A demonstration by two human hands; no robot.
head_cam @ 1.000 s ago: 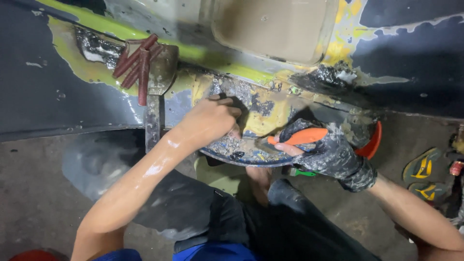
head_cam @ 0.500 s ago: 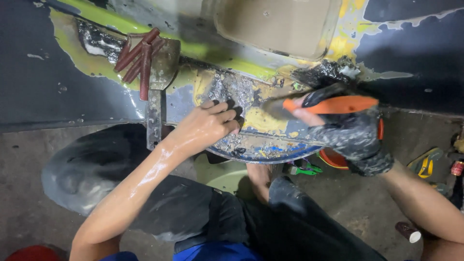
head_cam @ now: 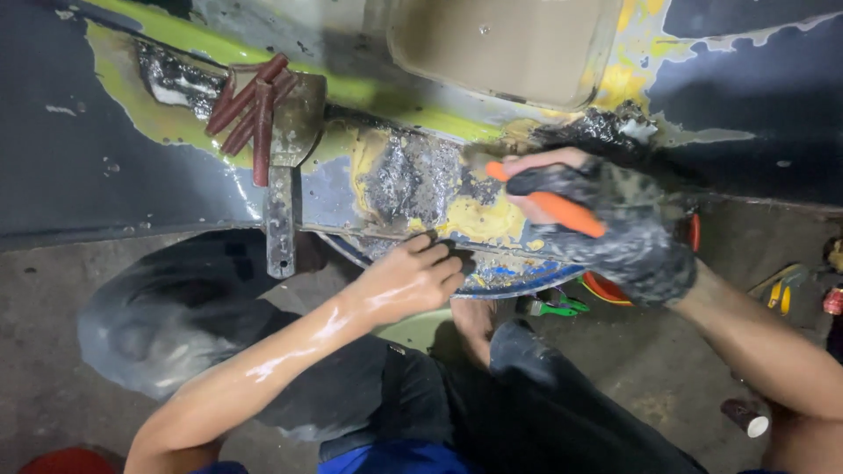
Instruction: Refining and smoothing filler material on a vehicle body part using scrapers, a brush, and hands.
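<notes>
Right hand (head_cam: 606,228), in a dirty dark glove, is wrapped tight around an orange handle (head_cam: 553,209); the tool's working end sits against the stripped metal panel (head_cam: 413,180), centre of scene, just right of the bare patch. Left hand (head_cam: 413,276), bare, fingers curled narrow, grips the panel's lower edge, holding nothing else. Red rods (head_cam: 250,110) lie on a metal bracket (head_cam: 285,175), far left. Green clamp (head_cam: 549,305) on the floor near right, beside an orange bowl (head_cam: 606,290).
</notes>
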